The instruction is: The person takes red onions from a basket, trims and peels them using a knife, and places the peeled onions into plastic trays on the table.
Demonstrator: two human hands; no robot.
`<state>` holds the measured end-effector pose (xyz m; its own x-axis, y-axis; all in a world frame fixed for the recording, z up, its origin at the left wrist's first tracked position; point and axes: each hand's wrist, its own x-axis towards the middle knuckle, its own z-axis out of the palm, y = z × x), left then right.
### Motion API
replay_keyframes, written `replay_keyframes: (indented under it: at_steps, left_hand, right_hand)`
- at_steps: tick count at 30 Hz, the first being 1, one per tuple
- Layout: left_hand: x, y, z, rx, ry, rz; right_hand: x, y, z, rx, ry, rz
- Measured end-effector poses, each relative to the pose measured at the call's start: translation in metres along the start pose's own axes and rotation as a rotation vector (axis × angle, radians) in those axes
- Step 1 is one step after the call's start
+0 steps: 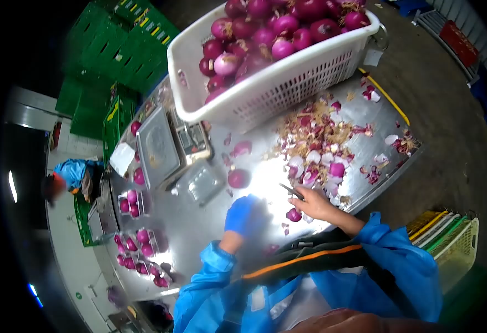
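My right hand (316, 205), bare, is closed around a small knife (292, 191), its blade pointing away over the steel table (227, 244). Just beside that hand lies a small red onion (294, 215). My left hand (242, 215) wears a blue glove and is smeared by motion; its fingers cannot be made out. A red onion (237, 178) rests a little beyond it. Nearby sits a clear plastic punnet (200, 182). Loose skins and root trimmings (315, 139) form a heap past my right hand, with another onion (336, 169) at its edge.
A white basket (299, 89) full of red onions stands at the table's far side. Left are a scale (157, 147) and punnets with onions (143, 241). Green crates (110, 55) are stacked behind. A person (71, 176) works far left. A pale crate (460, 255) stands right.
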<state>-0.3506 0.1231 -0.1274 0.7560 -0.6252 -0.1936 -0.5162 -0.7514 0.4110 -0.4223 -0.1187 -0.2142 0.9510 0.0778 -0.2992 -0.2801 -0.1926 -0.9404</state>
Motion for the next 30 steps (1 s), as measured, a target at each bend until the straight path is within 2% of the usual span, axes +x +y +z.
replay_keyframes:
  at_steps: [1,2,3,6,7,9,10,11,13,15,17,19,20,22,24,25,28,29,30]
  left_hand:
    - [0.005,-0.003,-0.004,-0.027,0.121,0.141]
    - [0.018,-0.006,-0.008,-0.068,0.272,0.202]
    - [0.044,-0.007,-0.026,-0.081,0.373,0.362]
    - [0.129,0.046,-0.094,-0.117,0.522,0.516]
    - [0.166,0.068,-0.114,-0.004,0.600,0.650]
    - [0.234,0.102,-0.139,0.041,0.629,0.796]
    - [0.266,0.116,-0.146,0.030,0.626,0.797]
    - [0.301,0.127,-0.154,0.038,0.592,0.840]
    - [0.367,0.145,-0.160,0.157,0.615,0.845]
    - [0.416,0.160,-0.161,0.277,0.589,0.722]
    - [0.467,0.179,-0.154,0.557,0.626,0.648]
    - [0.478,0.193,-0.154,1.012,0.578,0.651]
    - [0.508,0.185,-0.147,0.974,0.639,0.637]
    - [0.505,0.200,-0.151,0.874,0.601,0.577]
    - [0.482,0.211,-0.162,0.750,0.405,0.487]
    - [0.473,0.200,-0.165,0.687,0.485,0.567]
    - [0.433,0.172,-0.165,0.029,0.651,0.585]
    - [0.420,0.160,-0.163,-0.277,0.508,0.447]
    - [0.394,0.156,-0.162,-0.577,0.333,0.403]
  right_hand:
    - [0.000,0.000,-0.005,-0.043,0.048,-0.098]
    - [-0.003,0.000,-0.011,0.001,0.020,0.008]
    - [-0.004,0.002,-0.016,-0.052,0.028,0.033]
    - [-0.007,0.007,-0.018,0.188,0.125,-0.043]
    - [-0.009,0.007,-0.024,0.175,0.087,0.055]
    - [-0.020,-0.019,-0.045,0.119,0.101,0.049]
    - [-0.021,-0.016,-0.049,0.200,0.129,0.017]
    - [-0.018,-0.001,-0.050,0.056,0.229,-0.080]
    - [-0.023,-0.002,-0.067,0.076,0.251,-0.091]
    - [-0.029,-0.001,-0.080,0.084,0.310,-0.078]
    - [-0.034,-0.001,-0.094,0.106,0.338,-0.025]
    - [-0.038,-0.001,-0.104,0.143,0.325,0.073]
    - [-0.032,0.028,-0.095,0.018,0.421,-0.010]
    - [-0.033,0.027,-0.099,0.083,0.403,0.031]
    - [-0.035,0.026,-0.102,0.091,0.404,0.027]
    - [-0.035,0.026,-0.104,0.065,0.413,0.002]
    - [-0.033,0.035,-0.101,0.029,0.478,-0.033]
    - [-0.032,0.034,-0.105,-0.005,0.502,-0.040]
    - [-0.028,0.032,-0.108,0.058,0.527,-0.011]
